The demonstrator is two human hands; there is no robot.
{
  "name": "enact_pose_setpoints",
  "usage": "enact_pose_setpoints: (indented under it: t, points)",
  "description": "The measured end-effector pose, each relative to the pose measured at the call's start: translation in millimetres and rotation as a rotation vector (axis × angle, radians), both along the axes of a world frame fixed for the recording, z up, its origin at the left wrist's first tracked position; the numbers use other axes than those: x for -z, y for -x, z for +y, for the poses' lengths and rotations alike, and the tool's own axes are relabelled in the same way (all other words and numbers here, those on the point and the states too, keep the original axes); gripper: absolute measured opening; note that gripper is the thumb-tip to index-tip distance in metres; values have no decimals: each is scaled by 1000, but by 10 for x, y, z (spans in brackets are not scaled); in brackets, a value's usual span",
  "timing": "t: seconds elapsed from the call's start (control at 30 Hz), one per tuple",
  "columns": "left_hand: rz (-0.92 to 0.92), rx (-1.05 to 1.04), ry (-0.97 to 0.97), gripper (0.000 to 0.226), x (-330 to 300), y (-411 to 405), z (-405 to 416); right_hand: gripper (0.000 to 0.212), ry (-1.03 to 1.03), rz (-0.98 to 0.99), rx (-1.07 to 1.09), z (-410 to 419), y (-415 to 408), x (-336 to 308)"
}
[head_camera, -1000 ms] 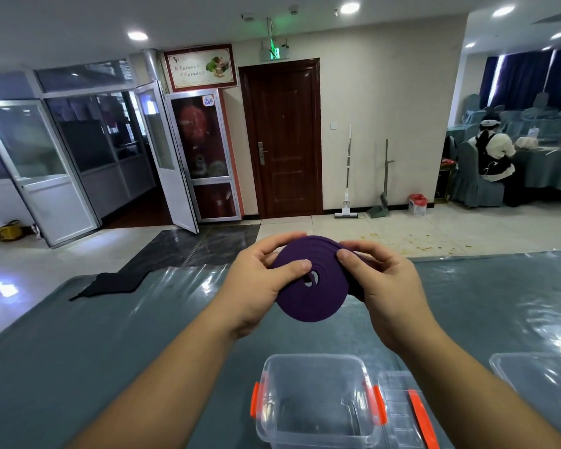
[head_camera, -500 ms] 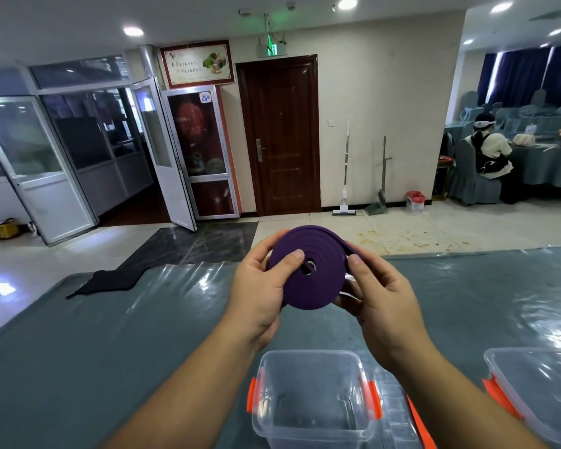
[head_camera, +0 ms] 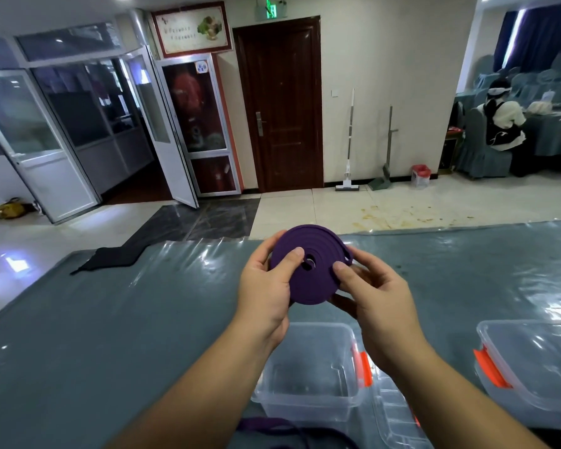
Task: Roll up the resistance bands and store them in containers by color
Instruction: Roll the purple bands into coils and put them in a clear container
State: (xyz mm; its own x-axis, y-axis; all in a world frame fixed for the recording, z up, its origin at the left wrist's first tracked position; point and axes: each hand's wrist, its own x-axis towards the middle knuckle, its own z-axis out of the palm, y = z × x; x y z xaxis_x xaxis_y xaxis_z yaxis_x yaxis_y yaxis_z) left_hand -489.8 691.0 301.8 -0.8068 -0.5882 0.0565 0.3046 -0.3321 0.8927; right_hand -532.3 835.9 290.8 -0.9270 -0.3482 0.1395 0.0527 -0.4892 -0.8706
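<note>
Left hand (head_camera: 266, 286): closed round the left side of the coil, thumb pressed on its face beside the centre hole, fingers behind.
Right hand (head_camera: 378, 291): closed on the right side of the coil, thumb on its face, fingers curled under and behind.
Coil (head_camera: 308, 264): purple band wound flat into a disc, held between both hands above the table, its face tilted toward the person; loose end at the upper right edge.
Box (head_camera: 308, 367): clear, open, orange latches, standing on the table directly below the hands; its interior looks bare.
Lid (head_camera: 394, 413): clear, lying just right of the box.
Second box (head_camera: 531, 367): clear, orange latch, farther right, partly cut off.
Loose band (head_camera: 289, 431): purple, on the table at the near edge.
Table (head_camera: 110, 319): grey-blue cover under shiny clear film.
</note>
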Motion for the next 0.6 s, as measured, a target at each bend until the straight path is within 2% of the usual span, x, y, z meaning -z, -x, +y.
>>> enact_pose_setpoints:
  t: [0.17,0.3,0.6]
  points:
    - [-188,37,-11,33,316,30,49,30,-73,-73,-15,144,89,233]
    - [-371,110,50,25,565,-9,-34,27,-172,-122,-139,257,145,562]
    - [-551,127,68,18,1195,-109,-201,32,-406,-151,-383,242,249,1183]
